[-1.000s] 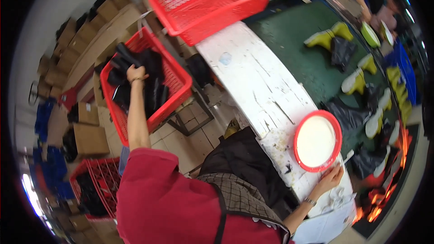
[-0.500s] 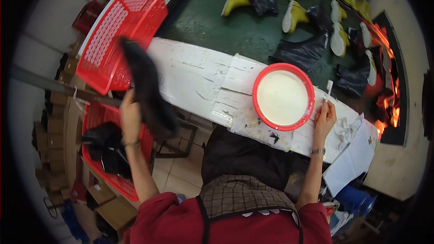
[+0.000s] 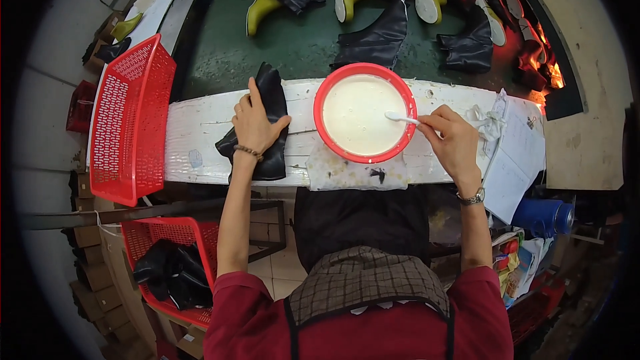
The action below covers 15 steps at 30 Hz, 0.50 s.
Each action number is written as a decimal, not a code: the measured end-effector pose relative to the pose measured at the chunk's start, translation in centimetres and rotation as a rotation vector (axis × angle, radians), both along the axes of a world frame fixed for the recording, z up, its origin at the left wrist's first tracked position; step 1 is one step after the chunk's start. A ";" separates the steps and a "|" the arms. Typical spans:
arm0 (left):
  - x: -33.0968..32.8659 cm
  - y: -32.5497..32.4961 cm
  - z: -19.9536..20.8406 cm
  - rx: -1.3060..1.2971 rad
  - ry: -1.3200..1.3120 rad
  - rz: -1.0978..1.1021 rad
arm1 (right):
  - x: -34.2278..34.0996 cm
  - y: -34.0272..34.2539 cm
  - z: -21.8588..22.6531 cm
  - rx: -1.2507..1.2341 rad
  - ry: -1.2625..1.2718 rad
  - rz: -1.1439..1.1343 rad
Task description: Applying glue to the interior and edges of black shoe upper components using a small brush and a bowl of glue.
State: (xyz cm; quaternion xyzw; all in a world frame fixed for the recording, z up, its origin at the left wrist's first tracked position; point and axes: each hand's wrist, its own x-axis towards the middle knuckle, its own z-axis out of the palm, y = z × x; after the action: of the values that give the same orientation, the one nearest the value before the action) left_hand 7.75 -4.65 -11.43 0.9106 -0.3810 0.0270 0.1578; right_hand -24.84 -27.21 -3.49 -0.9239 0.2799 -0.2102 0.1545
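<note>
My left hand (image 3: 257,123) lies flat on a black leather boot upper (image 3: 272,93) with its fingers and thumb spread. The upper rests on the white bench (image 3: 193,123), left of a red basin (image 3: 319,113). Pale cream liquid (image 3: 360,117) fills much of the basin. My right hand (image 3: 453,140) pinches the handle of a small white brush (image 3: 403,118) at the basin's right side. Its head is over the liquid; whether it touches the surface I cannot tell.
Beyond the bench, a dark green surface (image 3: 227,47) holds several yellow-green boots (image 3: 263,10) and black uppers (image 3: 373,37). An orange glow (image 3: 553,77) shows at far right. A red basket (image 3: 123,127) stands left; another (image 3: 207,233) below holds black pieces. Papers (image 3: 517,153) lie right.
My left hand has brought the black upper from beside the upper red basket onto the bench. My right hand has moved left, and the brush has swung from upright to over the basin.
</note>
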 end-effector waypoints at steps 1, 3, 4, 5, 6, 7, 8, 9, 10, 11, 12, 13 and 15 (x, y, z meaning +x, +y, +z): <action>0.1 -0.5 -0.2 0.031 -0.014 0.052 | 0.0 0.4 0.3 -0.003 -0.006 0.006; 0.5 -1.3 -0.3 0.039 0.003 0.074 | -0.1 1.3 0.3 -0.082 0.029 0.066; 0.6 -1.6 -0.2 0.047 0.024 0.093 | -0.1 1.7 0.3 -0.083 0.021 0.075; 0.3 -1.8 -0.5 -0.007 -0.027 0.093 | -0.4 2.1 0.2 -0.021 0.007 0.046; 0.4 -1.7 -0.6 -0.008 -0.031 0.100 | -0.5 2.5 0.2 0.041 -0.008 0.018; 0.5 -1.6 -0.6 -0.061 -0.029 0.106 | -0.5 2.8 0.4 0.170 -0.072 -0.016; 0.5 -1.5 -0.4 -0.111 -0.024 0.110 | -0.6 2.9 0.3 0.170 -0.075 -0.009; 0.6 -1.3 -0.1 -0.220 -0.062 0.106 | -0.8 2.8 0.0 0.206 -0.100 -0.037; 0.6 -0.7 0.2 -0.220 -0.067 0.115 | -1.0 2.8 -0.3 0.243 -0.124 -0.064; 0.1 -0.6 1.5 -0.365 -0.039 0.113 | -1.5 2.7 -0.8 0.241 -0.125 -0.067; -0.3 -0.4 3.0 -0.511 -0.009 0.106 | -2.0 2.7 -1.5 0.288 -0.193 -0.080; -1.2 0.1 4.9 -0.565 0.056 0.109 | -2.4 2.4 -2.2 0.335 -0.261 -0.092; -2.9 1.6 9.1 -0.637 0.466 -0.082 | -3.4 1.5 -3.1 0.371 -0.222 -0.113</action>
State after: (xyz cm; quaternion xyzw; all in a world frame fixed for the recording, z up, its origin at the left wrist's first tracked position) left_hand 4.85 -3.04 -2.36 0.7821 -0.3435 -0.0697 0.5153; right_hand -28.20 -25.72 -6.62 -0.8338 0.3462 -0.2638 0.3397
